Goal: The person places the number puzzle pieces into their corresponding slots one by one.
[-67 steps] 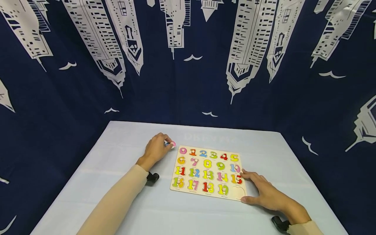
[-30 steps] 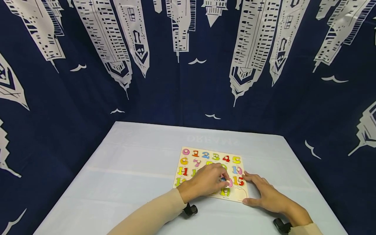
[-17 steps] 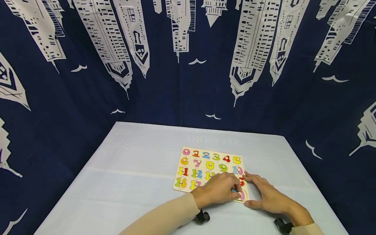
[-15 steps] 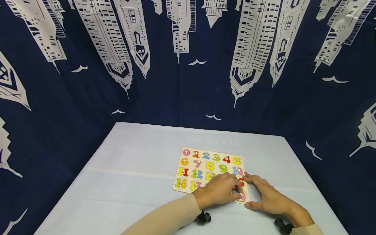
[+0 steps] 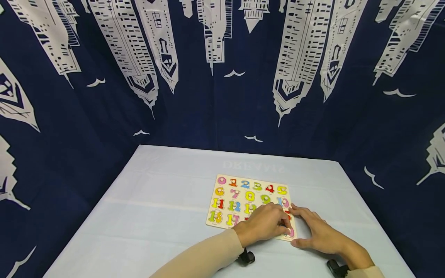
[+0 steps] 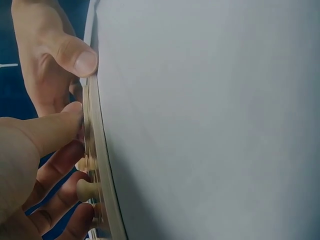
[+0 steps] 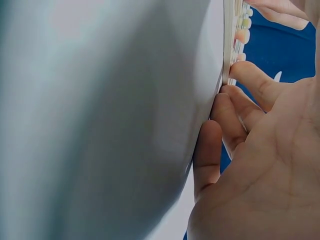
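Head view: a wooden number puzzle board (image 5: 243, 200) lies flat on a pale table (image 5: 156, 216), right of centre and towards the near edge. The left hand (image 5: 264, 226) rests curled over the board's near right corner, fingers pinching the knob of a pink number piece (image 5: 290, 232) at the last recess; the piece is mostly covered, so whether it is fully seated cannot be told. The right hand (image 5: 320, 233) lies flat and relaxed, holding nothing, its fingertips (image 5: 295, 210) touching the board's right edge and its thumb at the near corner.

Left wrist view: the board's edge (image 6: 97, 165) is seen side-on, with a small wooden peg (image 6: 87, 189) between the curled left fingers (image 6: 62, 165).

Judgement: the piece seats best if kept level and turned until its outline matches the recess, then pressed straight down while the right hand braces the board against sliding.

Edges and room: the board's near edge lies close to the table's near edge, just beyond the wrists. Open tabletop extends to the left and behind the board; a dark patterned curtain (image 5: 222, 77) closes the far side.
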A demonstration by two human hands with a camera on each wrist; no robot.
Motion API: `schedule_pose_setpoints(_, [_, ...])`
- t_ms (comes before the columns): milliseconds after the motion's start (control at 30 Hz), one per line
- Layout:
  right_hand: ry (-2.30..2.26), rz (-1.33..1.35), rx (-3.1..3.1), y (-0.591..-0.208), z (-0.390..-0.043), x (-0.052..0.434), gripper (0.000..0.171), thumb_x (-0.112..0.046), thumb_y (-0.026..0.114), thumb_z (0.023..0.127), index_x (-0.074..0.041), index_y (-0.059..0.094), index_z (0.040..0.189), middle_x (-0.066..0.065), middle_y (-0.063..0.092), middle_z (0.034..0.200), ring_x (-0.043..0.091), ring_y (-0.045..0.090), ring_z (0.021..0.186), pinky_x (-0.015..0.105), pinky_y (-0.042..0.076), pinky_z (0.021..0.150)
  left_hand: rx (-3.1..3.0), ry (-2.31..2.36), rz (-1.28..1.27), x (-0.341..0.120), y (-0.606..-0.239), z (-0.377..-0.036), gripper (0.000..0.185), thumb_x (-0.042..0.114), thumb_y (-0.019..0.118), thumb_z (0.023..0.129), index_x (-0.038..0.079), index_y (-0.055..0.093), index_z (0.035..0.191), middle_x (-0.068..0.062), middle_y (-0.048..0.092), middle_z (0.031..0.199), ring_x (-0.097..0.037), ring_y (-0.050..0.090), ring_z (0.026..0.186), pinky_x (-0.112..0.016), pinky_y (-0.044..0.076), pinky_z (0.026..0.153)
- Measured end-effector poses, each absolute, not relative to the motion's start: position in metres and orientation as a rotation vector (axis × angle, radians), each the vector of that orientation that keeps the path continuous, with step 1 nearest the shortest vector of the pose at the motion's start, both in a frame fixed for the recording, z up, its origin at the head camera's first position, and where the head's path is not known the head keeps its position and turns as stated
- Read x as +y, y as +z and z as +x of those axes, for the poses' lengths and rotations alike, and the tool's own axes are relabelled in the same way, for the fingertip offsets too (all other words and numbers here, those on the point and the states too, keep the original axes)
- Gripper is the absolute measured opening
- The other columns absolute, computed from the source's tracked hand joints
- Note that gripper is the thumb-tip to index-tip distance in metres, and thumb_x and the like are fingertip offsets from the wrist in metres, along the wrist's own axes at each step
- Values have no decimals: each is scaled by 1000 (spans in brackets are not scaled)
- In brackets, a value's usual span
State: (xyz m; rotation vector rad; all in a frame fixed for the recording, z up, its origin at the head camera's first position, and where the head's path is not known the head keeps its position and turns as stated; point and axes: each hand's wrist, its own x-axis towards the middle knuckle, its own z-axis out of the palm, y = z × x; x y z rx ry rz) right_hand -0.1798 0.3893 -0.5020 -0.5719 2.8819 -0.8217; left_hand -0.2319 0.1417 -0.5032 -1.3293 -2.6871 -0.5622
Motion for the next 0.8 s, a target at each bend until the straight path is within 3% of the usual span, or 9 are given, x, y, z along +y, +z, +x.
schedule_pose_setpoints(467, [-822, -543, 2862, -503, -180, 390, 96, -51, 102, 86, -20, 57, 166, 21, 48, 183, 55, 50, 157, 88, 42, 115, -2679, -514, -1357, 138, -501, -231, 6, 38, 90, 105, 40, 91, 110, 21, 75, 103, 4, 53, 91, -12, 40, 77])
schedule_pose_setpoints(800, [-833, -533, 2848, -504, -182, 390, 95, -48, 103, 87, -22, 57, 166, 19, 47, 184, 55, 48, 159, 89, 40, 115, -2678, -630, -1357, 122, -494, -233, 14, 39, 88, 107, 33, 90, 119, 20, 79, 112, 10, 62, 97, -9, 48, 86])
